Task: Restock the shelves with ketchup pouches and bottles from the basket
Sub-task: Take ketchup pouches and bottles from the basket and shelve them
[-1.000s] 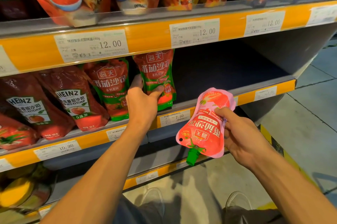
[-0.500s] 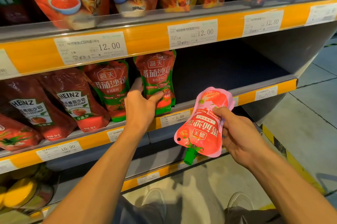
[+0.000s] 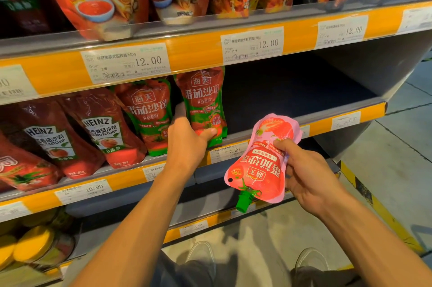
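There is just 1 view, from the person's head, looking forward and down at the shelves (image 3: 233,146) from close up. The shelving fills the left and far side; floor (image 3: 397,151) shows at right, and shoes (image 3: 203,256) sit at the near edge.

Left hand (image 3: 187,139) slides a touch lower on the green-edged pouch (image 3: 204,105) vs 1 s ago, thumb now down near its bottom edge, pouch nudged more upright. Right hand (image 3: 311,176) w/ the pink pouch (image 3: 261,165) edges up toward frame centre, closer to the shelf lip.
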{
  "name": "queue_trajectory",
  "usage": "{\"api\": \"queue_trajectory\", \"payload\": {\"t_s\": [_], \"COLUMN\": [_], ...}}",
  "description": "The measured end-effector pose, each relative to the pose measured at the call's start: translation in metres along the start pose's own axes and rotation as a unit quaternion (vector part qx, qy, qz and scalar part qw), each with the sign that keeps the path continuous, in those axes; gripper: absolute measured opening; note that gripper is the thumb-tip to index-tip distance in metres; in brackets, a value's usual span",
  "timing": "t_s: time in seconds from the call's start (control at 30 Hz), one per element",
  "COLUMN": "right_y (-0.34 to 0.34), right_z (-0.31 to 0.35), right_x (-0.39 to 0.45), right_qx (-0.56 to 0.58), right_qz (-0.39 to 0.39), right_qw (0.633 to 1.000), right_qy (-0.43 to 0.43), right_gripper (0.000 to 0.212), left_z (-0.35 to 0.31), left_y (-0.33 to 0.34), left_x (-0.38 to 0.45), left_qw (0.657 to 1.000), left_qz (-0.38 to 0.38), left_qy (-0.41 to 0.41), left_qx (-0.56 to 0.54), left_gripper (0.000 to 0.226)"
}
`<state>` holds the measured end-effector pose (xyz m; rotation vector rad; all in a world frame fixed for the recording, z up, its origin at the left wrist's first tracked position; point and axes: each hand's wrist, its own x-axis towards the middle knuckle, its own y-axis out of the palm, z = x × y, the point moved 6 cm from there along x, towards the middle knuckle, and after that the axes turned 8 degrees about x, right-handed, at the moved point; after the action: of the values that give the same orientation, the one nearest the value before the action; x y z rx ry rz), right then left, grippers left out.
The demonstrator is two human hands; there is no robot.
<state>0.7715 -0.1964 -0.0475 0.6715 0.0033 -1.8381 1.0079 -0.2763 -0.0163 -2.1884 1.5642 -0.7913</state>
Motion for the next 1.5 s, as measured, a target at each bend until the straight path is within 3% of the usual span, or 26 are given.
{"api": "queue_trajectory", "payload": {"t_s": [0.3, 0.83, 1.1, 1.2, 1.3, 1.37, 1.5], "right_y": [0.0, -0.003, -0.003, -0.002, -0.003, -0.006, -0.015], "right_z": [0.0, 0.002, 0.003, 0.002, 0.003, 0.004, 0.009], "right_x": [-0.001, 0.001, -0.001, -0.002, -0.002, -0.001, 0.0], "right_qx": [0.005, 0.008, 0.015, 0.019, 0.018, 0.02, 0.02], "right_qz": [0.005, 0.005, 0.006, 0.006, 0.005, 0.0, -0.013], "right_qw": [1.0, 1.0, 1.0, 1.0, 1.0, 1.0, 1.0], "right_qy": [-0.003, -0.01, -0.009, -0.005, -0.003, -0.003, -0.005], "right_gripper": [0.032, 0.032, 0.031, 0.03, 0.029, 0.027, 0.023], "left_z": [-0.001, 0.006, -0.004, -0.017, -0.039, -0.057, -0.072], "left_y": [0.004, 0.01, -0.003, -0.014, -0.021, -0.013, 0.018], "left_x": [-0.009, -0.012, -0.028, -0.04, -0.056, -0.062, -0.065], "left_qw": [0.997, 0.996, 0.996, 0.994, 0.969, 0.935, 0.796], "left_qz": [-0.028, -0.04, -0.051, -0.071, -0.114, -0.08, 0.024], "left_qy": [0.022, -0.024, 0.001, 0.049, 0.172, 0.285, 0.476], "left_qx": [0.073, 0.073, 0.079, 0.069, 0.134, 0.194, 0.374], "left_gripper": [0.095, 0.066, 0.063, 0.066, 0.055, 0.046, 0.045]}}
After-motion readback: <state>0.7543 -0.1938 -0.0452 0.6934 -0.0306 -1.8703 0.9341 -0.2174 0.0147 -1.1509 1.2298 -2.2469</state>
